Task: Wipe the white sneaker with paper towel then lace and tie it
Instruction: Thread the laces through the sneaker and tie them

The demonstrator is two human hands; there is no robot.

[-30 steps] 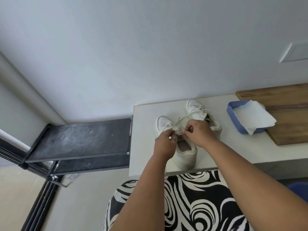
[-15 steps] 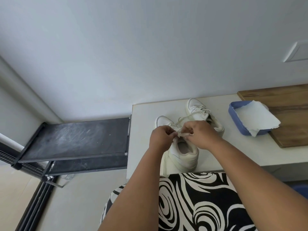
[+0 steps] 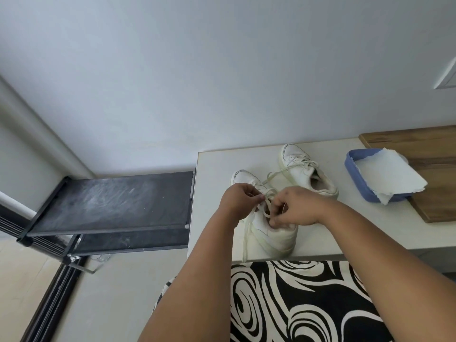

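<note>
i'm seeing a black shelf [image 3: 108, 203] sitting left of the white table [image 3: 212, 183]. my left hand [image 3: 238, 201] is pinching the lace [image 3: 267, 193] over the near sneaker [image 3: 274, 233], which is resting at the table's front edge. my right hand [image 3: 293, 208] is pinching the lace too. further right, a second sneaker [image 3: 303, 169] and a paper towel [image 3: 387, 176] are lying in a blue tray [image 3: 355, 176].

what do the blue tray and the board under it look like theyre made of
Blue tray: likely plastic, with an even matte colour and a moulded rounded rim. Board: looks like wood or wood veneer, brown with visible grain streaks and a low sheen; solid or laminate can't be told.
</note>
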